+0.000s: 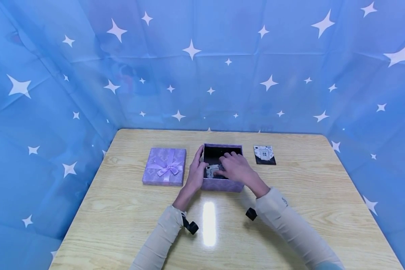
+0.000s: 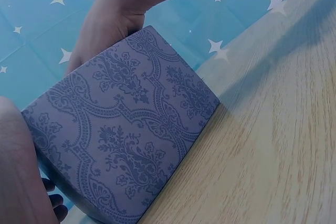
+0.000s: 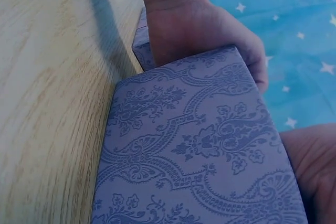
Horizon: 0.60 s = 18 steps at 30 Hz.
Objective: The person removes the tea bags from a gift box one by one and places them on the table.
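Note:
A lavender box (image 1: 222, 185) with a raised floral pattern stands lidless on the table, its inside dark. My left hand (image 1: 196, 173) grips the box's left wall, with the thumb reaching over the rim. My right hand (image 1: 237, 167) is down in the box from the right side. Its thumb and fingers hold a small flat packet (image 1: 211, 171) with a pale patterned front and a framed label, partly covered by the hand. Both wrist views show mainly the box's patterned front (image 2: 121, 124), with the fingers inside hidden behind it.
To the left of the box lies its matching lavender lid (image 1: 163, 167), with a ribbon bow on top. A similar packet (image 1: 264, 155), pale above and black below, lies flat to the right. Blue star-printed cloth (image 1: 202, 75) hangs around the wooden table (image 1: 121, 221).

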Each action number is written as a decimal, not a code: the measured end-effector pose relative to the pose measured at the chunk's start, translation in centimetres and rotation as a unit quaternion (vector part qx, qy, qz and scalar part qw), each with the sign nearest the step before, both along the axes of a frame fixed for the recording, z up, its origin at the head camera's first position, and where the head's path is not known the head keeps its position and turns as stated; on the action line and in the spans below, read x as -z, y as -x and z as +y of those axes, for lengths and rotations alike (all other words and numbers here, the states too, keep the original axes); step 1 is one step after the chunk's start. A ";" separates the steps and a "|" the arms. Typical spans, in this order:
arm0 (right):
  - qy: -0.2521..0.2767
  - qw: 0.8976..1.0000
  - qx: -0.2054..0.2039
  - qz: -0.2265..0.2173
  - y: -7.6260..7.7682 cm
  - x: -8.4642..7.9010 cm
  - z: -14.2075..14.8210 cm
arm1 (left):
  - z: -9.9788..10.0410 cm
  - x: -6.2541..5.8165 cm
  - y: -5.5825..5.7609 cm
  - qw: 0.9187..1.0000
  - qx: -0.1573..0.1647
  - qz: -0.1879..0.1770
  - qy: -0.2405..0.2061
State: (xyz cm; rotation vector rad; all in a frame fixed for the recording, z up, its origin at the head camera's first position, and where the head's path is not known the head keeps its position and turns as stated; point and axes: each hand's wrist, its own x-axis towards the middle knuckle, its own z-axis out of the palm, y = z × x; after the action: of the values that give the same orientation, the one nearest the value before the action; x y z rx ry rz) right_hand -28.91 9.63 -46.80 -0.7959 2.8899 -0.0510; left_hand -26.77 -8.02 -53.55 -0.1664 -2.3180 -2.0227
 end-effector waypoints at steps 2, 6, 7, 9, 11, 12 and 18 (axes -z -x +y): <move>-0.007 1.000 0.004 -0.003 0.0 0.0 0.0 | 0.0 0.0 0.0 1.000 -0.001 0.000 -0.001; -0.019 1.000 0.009 -0.009 0.0 0.0 -0.2 | 0.1 -0.1 0.0 1.000 -0.007 0.000 -0.004; -0.019 1.000 0.010 -0.011 -0.1 -0.1 -0.2 | 0.1 -0.1 0.0 1.000 -0.008 -0.001 -0.004; -0.017 1.000 0.011 -0.015 -0.1 -0.1 -0.2 | 0.1 -0.1 0.0 1.000 -0.009 -0.002 -0.006; -0.011 1.000 0.013 -0.019 -0.1 -0.2 -0.3 | 0.1 -0.1 -0.1 1.000 -0.006 -0.004 -0.006; -0.009 1.000 0.013 -0.021 -0.1 -0.2 -0.3 | 0.1 -0.1 -0.1 1.000 -0.005 -0.005 -0.006; 0.012 1.000 0.008 -0.026 -0.1 -0.4 -0.1 | -0.2 0.0 0.1 1.000 0.011 -0.009 0.003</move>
State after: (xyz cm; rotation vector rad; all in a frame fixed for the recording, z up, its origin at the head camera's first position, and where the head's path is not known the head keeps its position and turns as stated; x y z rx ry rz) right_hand -28.85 9.52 -46.36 -0.7642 2.8527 -0.1055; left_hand -26.84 -8.18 -53.51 -0.1759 -2.3422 -2.0364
